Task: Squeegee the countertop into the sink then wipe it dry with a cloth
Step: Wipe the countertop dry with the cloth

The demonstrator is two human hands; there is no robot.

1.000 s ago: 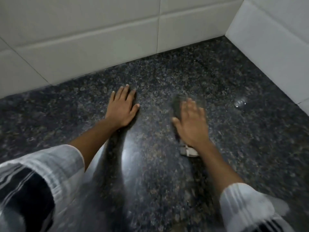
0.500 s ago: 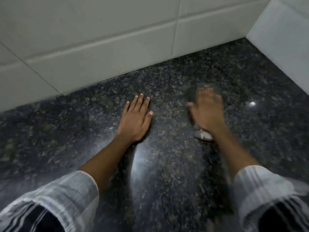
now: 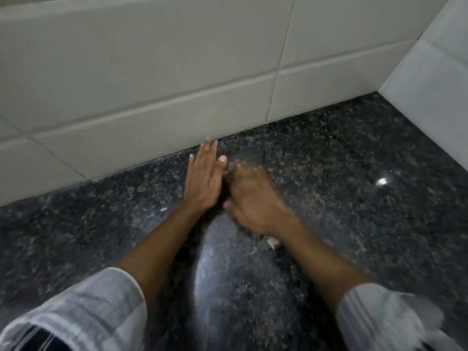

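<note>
The cloth (image 3: 272, 241) is almost all hidden under the right hand (image 3: 253, 198), which presses it flat on the dark countertop (image 3: 342, 224), likely to rub it dry. That hand is blurry, so I cannot tell its fingers. The left hand (image 3: 203, 178) lies flat with straight fingers beside it, maybe to lean on.

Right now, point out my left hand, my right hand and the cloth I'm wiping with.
left hand (image 3: 203, 178), head view, back of the hand, flat on the countertop.
right hand (image 3: 253, 198), head view, back of the blurred hand.
cloth (image 3: 273, 241), head view, pale corner showing below the wrist.
</note>
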